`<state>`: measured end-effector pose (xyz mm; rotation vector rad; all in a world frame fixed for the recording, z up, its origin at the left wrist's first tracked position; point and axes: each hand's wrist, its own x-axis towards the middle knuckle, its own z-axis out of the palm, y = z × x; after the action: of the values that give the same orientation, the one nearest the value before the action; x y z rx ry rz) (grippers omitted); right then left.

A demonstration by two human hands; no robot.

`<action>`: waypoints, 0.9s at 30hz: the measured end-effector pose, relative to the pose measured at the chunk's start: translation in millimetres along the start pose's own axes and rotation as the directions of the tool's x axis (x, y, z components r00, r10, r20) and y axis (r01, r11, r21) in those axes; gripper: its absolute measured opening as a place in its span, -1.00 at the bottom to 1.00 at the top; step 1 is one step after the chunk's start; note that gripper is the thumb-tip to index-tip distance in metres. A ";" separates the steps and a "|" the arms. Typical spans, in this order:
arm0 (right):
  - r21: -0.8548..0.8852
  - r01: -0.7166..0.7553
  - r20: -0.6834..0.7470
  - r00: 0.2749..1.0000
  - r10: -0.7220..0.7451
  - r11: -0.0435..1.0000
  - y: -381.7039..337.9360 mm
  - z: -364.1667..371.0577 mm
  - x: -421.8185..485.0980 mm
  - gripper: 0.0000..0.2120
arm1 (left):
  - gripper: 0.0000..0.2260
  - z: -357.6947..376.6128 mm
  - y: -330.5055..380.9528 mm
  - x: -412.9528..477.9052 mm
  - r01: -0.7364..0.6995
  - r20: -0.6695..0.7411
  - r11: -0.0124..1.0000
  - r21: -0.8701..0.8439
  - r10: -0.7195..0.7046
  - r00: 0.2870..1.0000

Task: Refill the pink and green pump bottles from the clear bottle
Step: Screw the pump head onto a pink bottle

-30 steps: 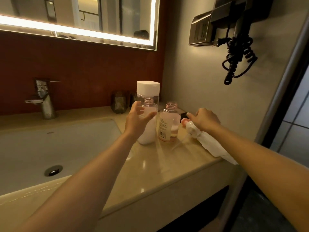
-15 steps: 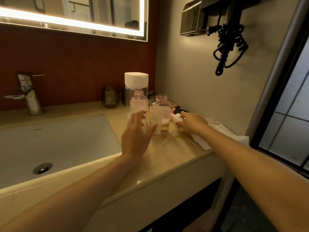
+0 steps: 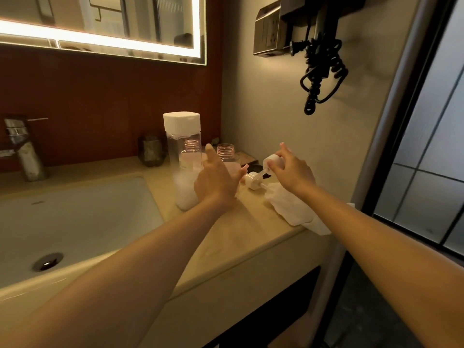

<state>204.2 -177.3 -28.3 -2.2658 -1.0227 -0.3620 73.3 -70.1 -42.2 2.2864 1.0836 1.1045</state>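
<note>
The clear bottle (image 3: 182, 156) with a white cap stands on the counter, white liquid in its lower part. A second threaded neck shows through its clear wall. To its right stands the pink bottle (image 3: 226, 152), its neck uncapped and its body mostly hidden by my left hand (image 3: 216, 183). That hand hovers open in front of it, fingers spread and holding nothing. My right hand (image 3: 291, 172) grips a white pump head (image 3: 272, 160) just above the counter. A second pump head (image 3: 253, 180) lies below it by the cloth.
A white cloth (image 3: 291, 207) lies at the counter's right end, draped over the edge. The sink basin (image 3: 75, 222) and faucet (image 3: 23, 151) are on the left. A dark cup (image 3: 152, 151) stands at the back wall. A coiled black cord (image 3: 321, 71) hangs from the right wall.
My left hand let go of the clear bottle and moved right, in front of the pink bottle. My right hand has lifted a pump head off the counter.
</note>
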 end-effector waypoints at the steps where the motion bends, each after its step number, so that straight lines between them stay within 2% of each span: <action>1: 0.010 0.002 -0.021 1.000 -0.002 1.000 0.3 -3.6 -0.8 -0.64 | -0.19 2.0 0.5 1.2 0.028 0.016 1.000 -0.012 -0.028 0.999; 5: 0.063 -0.021 -0.109 0.994 0.028 0.998 0.1 -17.3 -3.5 -0.57 | -0.29 5.9 -3.9 1.6 0.054 0.027 0.997 -0.049 -0.053 0.998; 8: 0.122 -0.032 -0.215 0.975 0.058 0.992 -1.3 -27.5 -2.1 -0.53 | -0.32 2.7 -6.2 -3.2 0.015 0.028 0.997 -0.074 -0.013 1.000; 12: 0.142 0.009 -0.330 0.943 0.039 0.990 -13.5 -40.9 8.1 -0.60 | -0.32 -5.4 -10.4 -16.0 -0.044 0.043 0.991 -0.123 0.050 0.998; 14: 0.144 0.003 -0.337 0.940 0.047 0.990 -20.5 -45.4 12.6 -0.63 | -0.32 -12.0 -11.0 -24.8 -0.046 0.055 0.986 -0.157 0.055 0.997; 19: -0.019 0.058 -0.305 0.950 -0.061 0.998 -35.4 -43.8 7.3 -0.67 | -0.33 -29.5 -14.3 -38.0 -0.060 0.088 0.983 -0.174 0.076 0.993; 23: -0.093 0.102 -0.413 0.901 -0.132 0.990 -46.3 -48.9 -3.4 -0.66 | -0.33 -42.9 -18.1 -43.6 -0.059 0.115 0.981 -0.185 0.081 0.990; 27: -0.167 0.163 -0.451 0.864 -0.223 0.972 -54.6 -54.0 -9.4 -0.65 | -0.33 -55.9 -23.6 -48.3 -0.056 0.126 0.977 -0.206 0.083 0.989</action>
<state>157.3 -189.4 32.1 -2.0286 -0.9858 -1.0310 -0.9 -92.4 -45.8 2.2155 0.8068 1.0203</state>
